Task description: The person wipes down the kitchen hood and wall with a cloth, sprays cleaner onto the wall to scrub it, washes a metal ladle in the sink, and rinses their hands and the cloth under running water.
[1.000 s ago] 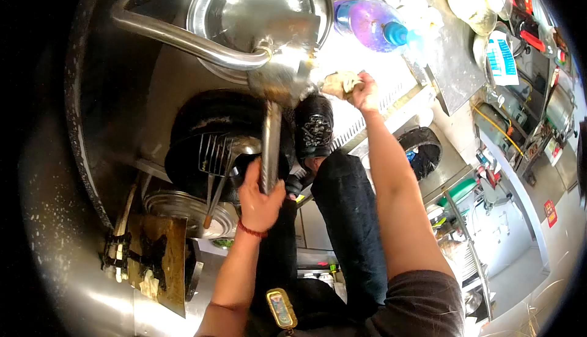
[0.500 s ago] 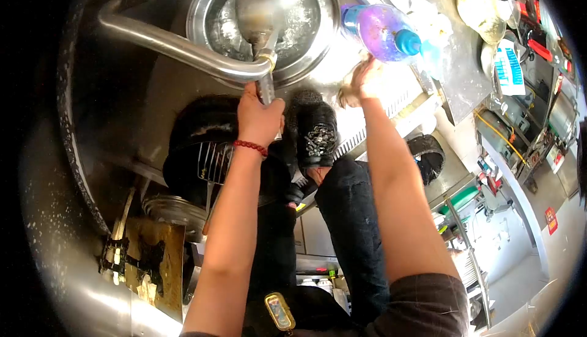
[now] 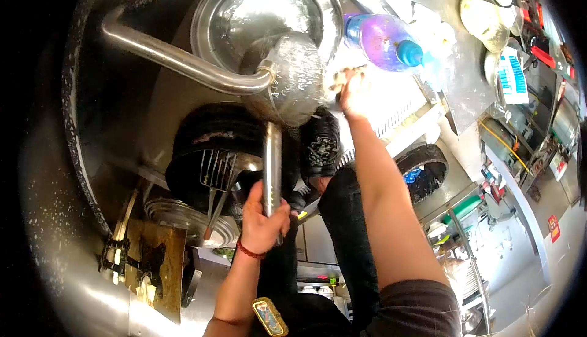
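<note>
My left hand (image 3: 263,218) is wrapped round the metal handle of a round, wet ladle-like utensil (image 3: 295,80). The utensil's head is beside the end of a bent metal faucet (image 3: 183,62), partly over a large steel basin (image 3: 205,16) holding water. Right of the utensil, my right hand (image 3: 354,95) is closed on a pale crumpled cloth (image 3: 337,80), blurred by glare. A purple-blue bottle (image 3: 380,39) with a blue cap lies above my right hand.
Black pans (image 3: 214,129) sit below the faucet, with a slotted spatula (image 3: 217,169) on them. Stacked metal lids (image 3: 195,218) stand lower left. A black round container (image 3: 425,169) is right of my right forearm. A steel counter (image 3: 465,77) holds dishes.
My left hand has drawn back from the basin toward my body, bringing the utensil's head out from above the basin's middle to beside the faucet. My right hand has shifted slightly left.
</note>
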Tool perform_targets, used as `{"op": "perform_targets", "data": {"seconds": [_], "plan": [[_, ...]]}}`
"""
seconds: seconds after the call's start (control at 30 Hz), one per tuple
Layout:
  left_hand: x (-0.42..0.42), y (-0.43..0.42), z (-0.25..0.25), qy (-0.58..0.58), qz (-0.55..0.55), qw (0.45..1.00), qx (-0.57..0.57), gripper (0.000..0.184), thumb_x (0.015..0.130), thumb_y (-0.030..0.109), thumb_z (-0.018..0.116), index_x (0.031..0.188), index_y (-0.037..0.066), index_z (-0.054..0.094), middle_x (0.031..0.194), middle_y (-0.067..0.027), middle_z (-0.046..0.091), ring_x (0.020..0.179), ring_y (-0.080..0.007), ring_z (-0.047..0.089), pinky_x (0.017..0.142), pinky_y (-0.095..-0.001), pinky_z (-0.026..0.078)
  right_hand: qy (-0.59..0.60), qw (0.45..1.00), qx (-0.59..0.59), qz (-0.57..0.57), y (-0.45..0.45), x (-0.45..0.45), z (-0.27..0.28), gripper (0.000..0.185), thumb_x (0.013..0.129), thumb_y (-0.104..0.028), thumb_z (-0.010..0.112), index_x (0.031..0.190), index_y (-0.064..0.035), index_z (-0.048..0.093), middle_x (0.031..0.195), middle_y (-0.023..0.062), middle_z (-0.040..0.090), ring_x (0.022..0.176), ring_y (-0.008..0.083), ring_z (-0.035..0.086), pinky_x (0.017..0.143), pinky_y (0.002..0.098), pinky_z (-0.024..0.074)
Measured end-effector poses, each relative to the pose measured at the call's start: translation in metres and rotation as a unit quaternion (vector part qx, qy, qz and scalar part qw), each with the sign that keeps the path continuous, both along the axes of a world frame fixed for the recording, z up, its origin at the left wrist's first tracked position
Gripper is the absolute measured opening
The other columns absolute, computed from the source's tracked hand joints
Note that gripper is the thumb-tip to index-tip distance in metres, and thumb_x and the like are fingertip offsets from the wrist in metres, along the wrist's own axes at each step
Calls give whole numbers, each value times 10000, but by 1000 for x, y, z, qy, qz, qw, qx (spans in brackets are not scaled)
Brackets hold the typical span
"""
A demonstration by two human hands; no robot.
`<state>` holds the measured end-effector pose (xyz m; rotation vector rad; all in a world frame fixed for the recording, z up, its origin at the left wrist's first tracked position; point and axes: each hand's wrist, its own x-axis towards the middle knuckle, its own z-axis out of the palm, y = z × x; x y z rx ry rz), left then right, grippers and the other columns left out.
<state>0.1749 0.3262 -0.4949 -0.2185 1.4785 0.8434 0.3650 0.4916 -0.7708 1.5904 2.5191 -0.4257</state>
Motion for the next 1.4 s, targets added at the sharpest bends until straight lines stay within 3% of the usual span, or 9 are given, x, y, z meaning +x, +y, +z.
{"op": "perform_targets", "data": {"seconds": [0.17,0.27,0.37,0.4,0.47,0.67,0.77,1.03,1.4], "plan": [[22,-13,11,-16,-30,999,23,503,798,-25,581,1268,42,415,816,-18,530,589,-65,500,512,-212,427,191,931,-233,-205,49,32,-47,300,897,-258,454,1016,-14,580,940,245,590,883,263,573,796,333,456],[32,-17,7,26,-82,995,47,504,808,16,591,1281,26,416,794,-22,545,592,-68,512,506,-219,432,494,626,-480,-364,15,40,11,267,892,-212,453,983,-8,600,892,189,625,883,256,585,825,334,458],[38,-15,1,100,-161,979,72,492,816,34,596,1277,8,423,770,-26,548,584,-89,508,518,-239,449,600,500,-407,-474,-33,10,3,360,865,-177,518,1191,-25,504,1180,133,547,1099,282,500,998,405,361],[37,-10,2,122,-190,971,79,488,809,50,608,1264,-5,440,819,-44,552,666,-108,512,618,-251,457,341,811,-384,-281,-34,11,-6,354,881,-167,504,1204,-21,494,1200,142,541,1134,288,485,1014,418,344],[45,-19,-9,144,-177,968,104,479,804,54,613,1250,-12,451,850,-56,552,699,-114,508,648,-253,451,29,986,-161,-29,-30,7,-28,346,901,-151,493,1217,-11,484,1219,155,537,1163,293,477,1022,422,338],[33,-14,3,161,-205,958,117,526,767,31,611,1264,1,444,979,-129,598,838,-194,620,765,-285,483,283,868,-287,-290,23,19,2,338,917,-118,500,1220,32,485,1215,174,547,1120,285,520,972,368,400],[33,-22,5,93,-208,973,48,520,764,33,616,1253,-6,443,920,-134,610,790,-217,638,722,-287,495,84,990,95,-62,-27,17,6,335,925,-102,504,1222,53,486,1213,184,552,1099,281,542,947,341,431],[19,-49,-11,211,-335,909,127,562,744,55,643,1263,-17,441,1064,-252,597,914,-397,616,757,-383,519,92,959,-203,-176,-27,55,1,217,910,-96,541,1096,7,585,1100,151,607,1026,259,577,899,325,447],[-10,-40,4,289,-259,916,99,524,772,41,641,1258,-12,454,943,-157,621,795,-189,629,713,-282,490,377,899,-120,-187,25,40,149,147,921,-68,530,967,-12,658,1013,106,643,999,201,574,912,302,416]]}}
